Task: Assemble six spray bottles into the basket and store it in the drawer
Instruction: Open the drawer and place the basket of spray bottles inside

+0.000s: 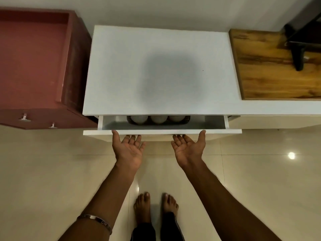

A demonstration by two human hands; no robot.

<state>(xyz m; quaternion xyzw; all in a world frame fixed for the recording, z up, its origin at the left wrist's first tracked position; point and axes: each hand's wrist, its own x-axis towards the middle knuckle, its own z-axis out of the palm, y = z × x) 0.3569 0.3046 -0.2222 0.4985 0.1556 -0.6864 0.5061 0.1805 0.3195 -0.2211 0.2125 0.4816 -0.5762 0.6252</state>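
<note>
A white drawer under the white cabinet top stands only slightly open. Inside it a dark basket holds white spray bottles; three rounded bottles show in the gap, the others are hidden under the top. My left hand is palm up with its fingertips under the drawer front and the thumb against its face. My right hand mirrors it further right, palm up, fingers curled beneath the front edge.
A dark red cabinet with metal knobs stands to the left. A wooden surface with a black stand leg lies to the right. My bare feet stand on the glossy beige tiled floor.
</note>
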